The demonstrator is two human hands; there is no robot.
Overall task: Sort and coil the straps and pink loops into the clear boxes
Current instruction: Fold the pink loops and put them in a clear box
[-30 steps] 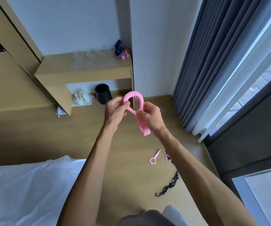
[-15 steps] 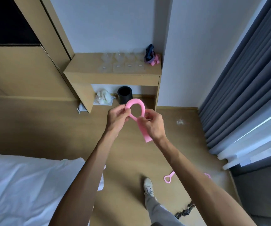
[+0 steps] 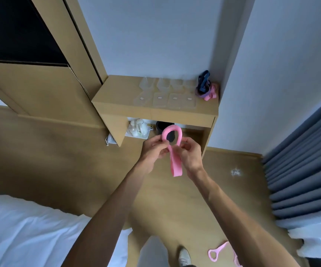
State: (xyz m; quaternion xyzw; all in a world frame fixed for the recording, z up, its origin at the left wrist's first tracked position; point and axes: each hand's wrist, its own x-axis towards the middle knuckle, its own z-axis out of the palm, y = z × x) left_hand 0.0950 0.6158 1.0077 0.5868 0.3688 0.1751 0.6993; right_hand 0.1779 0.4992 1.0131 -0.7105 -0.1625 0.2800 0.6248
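The pink loop [image 3: 172, 145] is pinched at its crossing by the fingers of the left hand [image 3: 154, 148] and the right hand [image 3: 191, 154], an arch standing above the grip and a flat tail hanging below it. Since a second ago the shelf [image 3: 117, 97] has been brought nearer, so delivery is judged close. The clear boxes [image 3: 166, 91] lie above and beyond the grip, apart from it. Open floor [image 3: 175, 199] is left below; the shelf's front edge is crossed by the arch.
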